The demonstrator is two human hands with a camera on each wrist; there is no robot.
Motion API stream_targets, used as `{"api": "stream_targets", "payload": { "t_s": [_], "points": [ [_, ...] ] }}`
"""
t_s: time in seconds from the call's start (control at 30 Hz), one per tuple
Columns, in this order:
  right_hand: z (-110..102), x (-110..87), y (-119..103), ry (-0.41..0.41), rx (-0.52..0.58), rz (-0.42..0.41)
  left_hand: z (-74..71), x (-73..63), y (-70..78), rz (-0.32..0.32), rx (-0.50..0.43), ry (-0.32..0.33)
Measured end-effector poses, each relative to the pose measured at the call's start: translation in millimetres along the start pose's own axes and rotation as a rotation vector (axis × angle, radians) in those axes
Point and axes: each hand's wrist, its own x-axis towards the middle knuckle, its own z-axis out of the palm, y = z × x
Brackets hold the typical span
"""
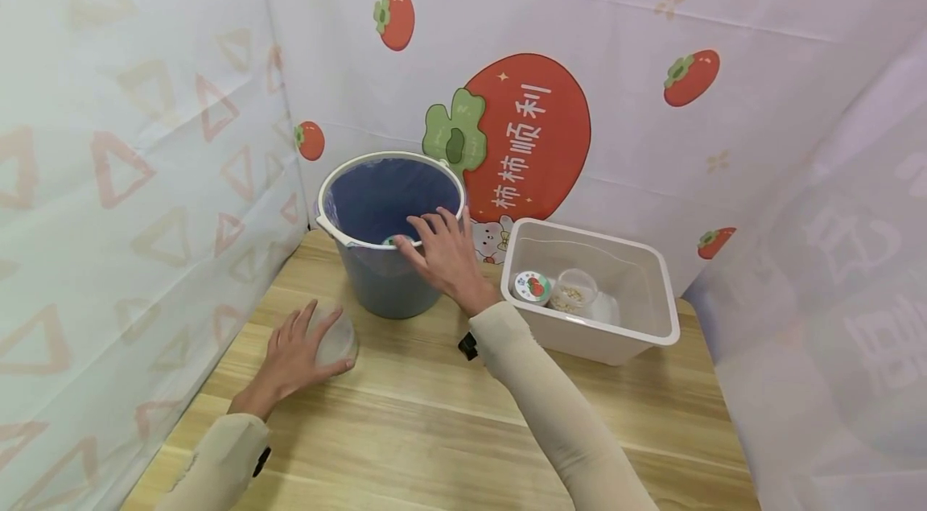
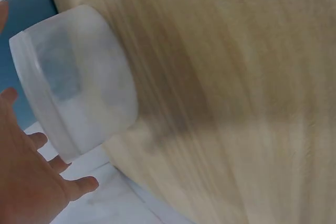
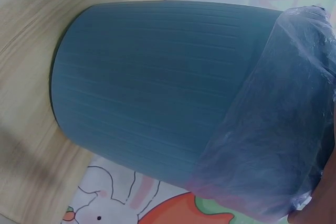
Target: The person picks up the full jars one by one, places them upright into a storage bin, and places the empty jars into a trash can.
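Note:
My left hand (image 1: 293, 358) hovers by a translucent plastic jar (image 1: 336, 338) on the wooden table, fingers and thumb spread around its upper part. In the left wrist view the jar (image 2: 84, 82) stands upright, the fingers beside its rim. My right hand (image 1: 445, 253) reaches over the near right rim of a blue-grey trash bin (image 1: 394, 282), fingers spread and bent a little. Just past the thumb, inside the bin, part of a round white and green lid (image 1: 397, 241) shows. A thin plastic bag (image 3: 262, 145) lines the bin and folds over its rim.
To the right of the bin stands a white plastic tub (image 1: 594, 334). It holds a jar with a tomato-print lid (image 1: 532, 287) and a clear jar with pale bits (image 1: 574, 291). Printed cloth (image 1: 615, 92) hangs behind and on both sides of the wooden table (image 1: 434, 422).

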Motion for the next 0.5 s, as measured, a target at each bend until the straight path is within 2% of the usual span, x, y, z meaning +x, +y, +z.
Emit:
{"api": "stream_targets", "payload": {
  "t_s": [0.2, 0.37, 0.5],
  "points": [
    [0, -0.5, 0, 0.001, 0.006, -0.002, 9.1, -5.3, -5.8, 0.005, -0.007, -0.005],
    [-1, -0.1, 0, -0.008, 0.007, -0.002, 17.1, -5.5, -11.0, 0.009, -0.014, 0.024],
    [0, -0.4, 0, -0.011, 0.004, -0.001, 22.3, -5.7, -13.3, 0.029, -0.055, 0.056]
  ]
}}
